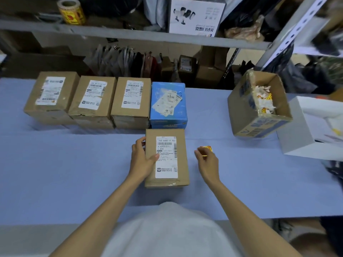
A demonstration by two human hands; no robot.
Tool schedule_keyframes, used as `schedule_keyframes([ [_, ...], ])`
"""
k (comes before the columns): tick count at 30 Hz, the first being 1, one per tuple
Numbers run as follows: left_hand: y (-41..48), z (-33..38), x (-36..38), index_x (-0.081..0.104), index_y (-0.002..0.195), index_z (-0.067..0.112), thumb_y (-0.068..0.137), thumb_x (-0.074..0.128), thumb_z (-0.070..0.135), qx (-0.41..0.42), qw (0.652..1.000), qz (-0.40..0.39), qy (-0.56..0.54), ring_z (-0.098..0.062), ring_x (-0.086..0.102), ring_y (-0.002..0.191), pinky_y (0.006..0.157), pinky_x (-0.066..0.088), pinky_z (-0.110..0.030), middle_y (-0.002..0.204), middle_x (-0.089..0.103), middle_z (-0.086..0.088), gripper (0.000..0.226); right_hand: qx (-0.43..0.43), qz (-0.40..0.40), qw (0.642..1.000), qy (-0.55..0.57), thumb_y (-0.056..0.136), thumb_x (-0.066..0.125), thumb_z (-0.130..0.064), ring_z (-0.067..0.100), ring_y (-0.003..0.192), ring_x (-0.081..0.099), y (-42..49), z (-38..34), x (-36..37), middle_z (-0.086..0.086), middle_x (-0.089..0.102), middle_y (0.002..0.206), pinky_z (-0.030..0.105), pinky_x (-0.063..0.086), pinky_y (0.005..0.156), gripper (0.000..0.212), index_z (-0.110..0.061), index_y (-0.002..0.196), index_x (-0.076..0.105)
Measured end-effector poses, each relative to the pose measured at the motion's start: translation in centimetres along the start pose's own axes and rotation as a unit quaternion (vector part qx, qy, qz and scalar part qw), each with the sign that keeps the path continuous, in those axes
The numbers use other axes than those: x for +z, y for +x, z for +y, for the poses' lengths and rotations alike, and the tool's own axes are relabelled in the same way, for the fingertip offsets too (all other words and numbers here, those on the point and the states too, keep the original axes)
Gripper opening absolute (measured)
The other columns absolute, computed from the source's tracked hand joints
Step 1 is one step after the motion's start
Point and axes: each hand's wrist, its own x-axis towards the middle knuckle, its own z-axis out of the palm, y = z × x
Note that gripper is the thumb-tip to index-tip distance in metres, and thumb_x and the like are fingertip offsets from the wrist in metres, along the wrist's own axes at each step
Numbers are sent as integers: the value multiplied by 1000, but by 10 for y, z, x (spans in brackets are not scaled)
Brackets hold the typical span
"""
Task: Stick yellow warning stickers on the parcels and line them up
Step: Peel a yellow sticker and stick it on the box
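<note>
At its near edge, the counter (55, 182) is covered in blue cloth, and bare stretches are left on both sides of the forearms. At the middle a brown parcel (182, 160) is laid flat, label up. Its left edge is held in the grip of the left hand (143, 160), with the thumb over the top face and the fingers curled round the side. Just right of it, and apart from it, a yellow sticker (205, 147) is pinched in the narrow grip of the right hand (207, 165).

The parcel's far edge appears to meet a blue parcel (168, 115), by which a row is closed at the right. Three brown parcels (92, 101) are set edge to edge to its left. Beyond the blue parcel, bare counter is left as far as an open carton (243, 115), tilted and filled with paper scraps, with a white box (297, 141) just beside it. On the shelf (130, 34) above, a sticker roll (71, 12) is stood at the far left.
</note>
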Motion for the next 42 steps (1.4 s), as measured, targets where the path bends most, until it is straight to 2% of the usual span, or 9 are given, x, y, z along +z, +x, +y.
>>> schedule_keyframes([
  [4,-3,1,1,31,138,28,85,69,11,-5,1000,6,-4,-15,44,124,90,44,-27,138,36,-1,67,45,100,979,-173,95,57,-22,34,118,48,27,11,-5,16,49,126,42,44,86,36,-5,125,50],
  [8,-2,2,0,31,138,30,85,69,12,-13,1000,-3,-5,-17,44,126,97,47,-34,139,36,0,67,134,76,974,-165,90,65,-25,38,122,42,49,9,-1,20,45,131,45,44,86,50,0,127,44],
  [12,-1,0,-1,31,135,35,84,70,12,-16,1000,-6,-4,-17,44,127,103,46,-43,137,36,3,68,148,44,971,-182,84,67,-17,38,115,48,59,18,-3,19,50,124,41,45,83,41,-1,117,50],
  [23,1,-2,1,31,135,35,84,70,12,-25,1000,-5,-7,-16,44,127,99,49,-40,137,37,3,69,164,102,974,-119,85,67,-19,38,103,56,62,22,-12,18,63,106,37,43,74,25,-3,103,58],
  [27,0,2,1,31,136,32,83,70,10,-30,1000,-8,-1,-17,43,127,102,46,-41,136,36,2,69,137,157,978,-2,86,65,-23,34,89,58,58,11,-8,12,63,81,35,45,65,20,-5,77,62],
  [32,-8,24,9,38,133,22,78,70,4,39,991,87,98,-15,30,128,100,34,-26,132,35,2,65,137,101,936,307,82,70,-3,22,69,56,26,-47,0,6,60,75,27,50,60,9,-8,82,63],
  [34,-11,36,13,47,126,21,82,70,10,95,987,93,92,-11,40,117,94,37,-21,122,42,8,52,121,46,921,367,82,70,1,17,67,61,7,-71,2,4,64,76,23,55,61,15,-10,86,60],
  [38,-14,56,20,63,102,11,91,62,17,38,990,-45,-125,-8,66,82,72,54,-18,98,68,-6,13,75,-64,932,350,80,70,0,15,61,65,-22,-94,10,6,70,71,25,55,61,14,-7,85,60],
  [42,-13,46,18,64,89,9,91,62,13,19,990,-36,-133,-16,67,76,71,56,-26,85,68,-8,4,54,-84,958,270,80,73,-4,15,65,70,-31,-93,15,8,74,80,23,57,60,15,-8,86,60],
])
